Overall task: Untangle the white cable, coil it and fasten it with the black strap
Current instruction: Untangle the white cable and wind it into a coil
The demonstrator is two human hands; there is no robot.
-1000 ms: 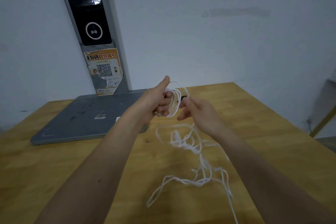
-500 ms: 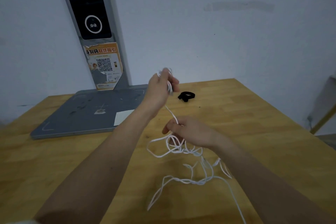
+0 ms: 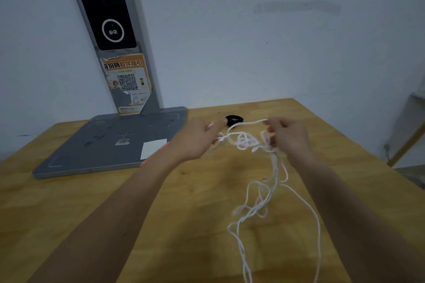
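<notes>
The white cable [image 3: 257,209] hangs in a tangled bunch between my hands and trails down over the wooden table [image 3: 115,213] toward the near edge. My left hand [image 3: 197,138] grips one part of the cable, fingers curled round it. My right hand [image 3: 287,135] pinches a strand that stretches across to my left hand, with knotted loops dangling just below. The black strap [image 3: 234,120] lies curled on the table just beyond my hands, partly hidden by my left fingertips.
A grey flat base [image 3: 103,142] with an upright post [image 3: 110,30] carrying a dark screen and an orange QR sticker stands at the back left. A white wall rises behind the table. The table's right edge [image 3: 358,163] runs diagonally on the right.
My left hand dropped from its raised position to table height. My right hand rose and moved right, drawing a strand taut between both hands. The tangle lifted with them.
</notes>
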